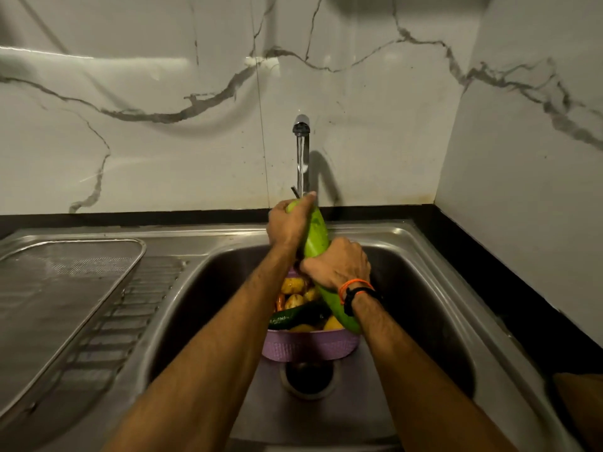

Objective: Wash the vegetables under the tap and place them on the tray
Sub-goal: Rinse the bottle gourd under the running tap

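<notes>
A long light-green gourd [316, 234] is held upright and tilted over the sink, its top end under the running tap [302, 125]. My left hand [288, 221] grips its upper end. My right hand [337, 264] grips its middle; its lower end reaches the basket rim. Below it stands a purple basket [306, 345] in the sink, holding potatoes [293, 285], a dark green cucumber [295, 316] and other vegetables. A metal mesh tray [65, 282] lies on the drainboard at the left.
The steel sink basin [424, 321] has a drain [310, 376] just in front of the basket. Marble wall tiles rise behind and to the right. A black counter edge runs along the right side.
</notes>
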Tool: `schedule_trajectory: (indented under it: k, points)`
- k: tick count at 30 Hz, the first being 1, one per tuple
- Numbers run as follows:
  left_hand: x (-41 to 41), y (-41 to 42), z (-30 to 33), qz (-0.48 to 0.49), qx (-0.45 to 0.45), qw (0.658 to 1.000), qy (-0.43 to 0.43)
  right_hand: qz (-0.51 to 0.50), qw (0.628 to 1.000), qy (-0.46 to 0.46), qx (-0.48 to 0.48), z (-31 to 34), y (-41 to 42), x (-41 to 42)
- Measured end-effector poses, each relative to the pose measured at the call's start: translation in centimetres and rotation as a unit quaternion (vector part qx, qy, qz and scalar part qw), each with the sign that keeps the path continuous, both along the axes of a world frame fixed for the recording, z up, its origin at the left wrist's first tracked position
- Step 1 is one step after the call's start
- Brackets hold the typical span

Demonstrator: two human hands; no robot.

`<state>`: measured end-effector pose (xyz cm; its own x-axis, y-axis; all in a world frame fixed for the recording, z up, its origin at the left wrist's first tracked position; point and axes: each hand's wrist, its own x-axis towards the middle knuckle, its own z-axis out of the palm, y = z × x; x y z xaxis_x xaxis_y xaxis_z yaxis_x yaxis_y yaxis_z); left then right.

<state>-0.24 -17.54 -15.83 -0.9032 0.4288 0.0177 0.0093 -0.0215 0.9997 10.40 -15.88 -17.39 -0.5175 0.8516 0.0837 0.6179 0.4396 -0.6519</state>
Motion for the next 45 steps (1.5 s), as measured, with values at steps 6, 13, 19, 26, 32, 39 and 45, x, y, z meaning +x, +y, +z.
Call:
schedule_trajectory:
  k: [6, 13, 19, 26, 32, 39, 45]
  points:
    - [2.7, -0.5, -1.0, 0.012, -0.203, 0.96, 0.195, 0.007, 0.998, -0.035, 0.054, -0.7, -0.1, 0.3]
    - [1.0, 0.6, 1.9, -0.03, -0.254, 0.951, 0.176, -0.001, 0.999, -0.004, 0.037, 0.0, -0.5, 0.5]
    - [-1.7, -0.8, 1.5, -0.128, -0.028, 0.984, -0.121, 0.037, 0.999, -0.025, -0.015, 0.1, -0.4, 0.5]
    - [-0.6, -1.0, -0.6, -0.038, 0.018, 0.999, -0.022, 0.021, 1.0, -0.004, -0.014, 0.1, -0.6, -0.1]
    - [1.2, -1.1, 0.5, -0.036, -0.179, 0.944, 0.276, 0.016, 0.995, 0.095, -0.038, 0.7, -0.8, 0.1]
    - [-0.7, -0.9, 3.3, -0.071, -0.152, 0.943, 0.287, 0.041, 0.976, 0.182, -0.114, -0.1, -1.1, -1.6]
    - [-2.6, -1.4, 2.6, -0.201, 0.022, 0.979, 0.017, 0.067, 0.973, 0.167, -0.142, -1.0, -0.5, -1.9]
